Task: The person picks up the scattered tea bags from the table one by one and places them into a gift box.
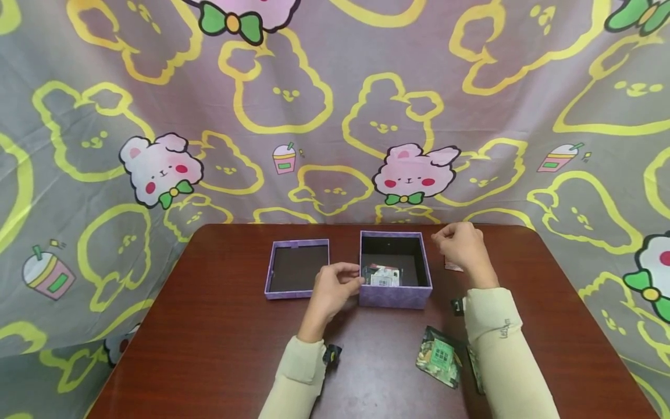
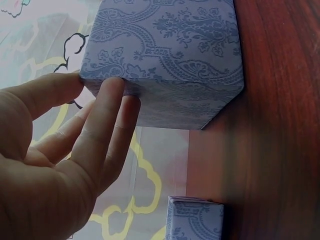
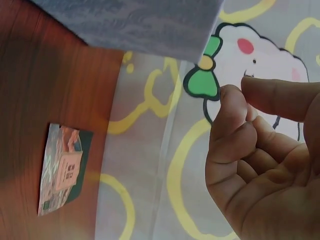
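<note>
A purple patterned box (image 1: 395, 298) stands without its lid, a dark interior showing. Several small packets (image 1: 384, 278) lie inside at its near left. My left hand (image 2: 70, 145) is at the box's left side, its thumb and extended fingertips touching near the near left corner. Beyond the box's right side, my right hand (image 1: 463, 247) is raised with fingers curled and thumb tip close to the index fingertip. Nothing shows between them in the right wrist view. Below that hand, a pinkish-orange sachet (image 3: 64, 170) lies on the table.
Left of the box lies its purple lid (image 1: 298, 270), dark inside facing up. A green sachet (image 1: 439, 356) is at the front right, and another sachet (image 1: 475, 369) is partly hidden by the right sleeve. Behind the brown table (image 1: 220, 326) hangs a patterned curtain (image 1: 335, 116).
</note>
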`<state>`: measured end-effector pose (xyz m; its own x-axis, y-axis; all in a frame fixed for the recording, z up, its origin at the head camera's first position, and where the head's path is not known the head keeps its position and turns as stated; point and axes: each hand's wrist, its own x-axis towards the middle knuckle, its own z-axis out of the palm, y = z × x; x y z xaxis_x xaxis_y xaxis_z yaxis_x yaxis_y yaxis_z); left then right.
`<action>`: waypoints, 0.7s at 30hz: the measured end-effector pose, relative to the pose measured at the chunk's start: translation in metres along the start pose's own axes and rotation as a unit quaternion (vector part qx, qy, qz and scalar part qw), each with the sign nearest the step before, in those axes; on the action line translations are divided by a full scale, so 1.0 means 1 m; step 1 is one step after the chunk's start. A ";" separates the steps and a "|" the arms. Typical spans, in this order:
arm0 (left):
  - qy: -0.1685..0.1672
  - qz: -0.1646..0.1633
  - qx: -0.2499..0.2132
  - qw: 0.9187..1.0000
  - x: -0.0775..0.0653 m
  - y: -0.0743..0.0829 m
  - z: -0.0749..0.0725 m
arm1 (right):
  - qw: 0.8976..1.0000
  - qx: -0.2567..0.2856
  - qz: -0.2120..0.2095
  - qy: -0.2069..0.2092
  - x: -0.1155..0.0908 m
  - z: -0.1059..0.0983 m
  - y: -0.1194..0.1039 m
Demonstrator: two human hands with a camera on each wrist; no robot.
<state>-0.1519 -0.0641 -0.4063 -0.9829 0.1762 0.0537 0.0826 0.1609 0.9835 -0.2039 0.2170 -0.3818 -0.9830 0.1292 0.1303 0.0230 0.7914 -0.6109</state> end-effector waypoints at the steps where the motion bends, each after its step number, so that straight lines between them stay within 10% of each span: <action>1: 0.000 -0.001 0.001 1.000 -0.001 0.002 0.000 | 1.000 0.001 0.004 0.001 0.000 -0.001 0.002; 21: 0.001 -0.001 0.001 1.000 -0.002 0.004 0.001 | 1.000 -0.008 0.019 0.013 -0.003 -0.015 0.023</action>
<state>-0.1495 -0.0625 -0.4026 -0.9835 0.1733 0.0513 0.0801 0.1631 0.9833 -0.1976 0.2437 -0.3849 -0.9761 0.1756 0.1278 0.0638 0.7944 -0.6040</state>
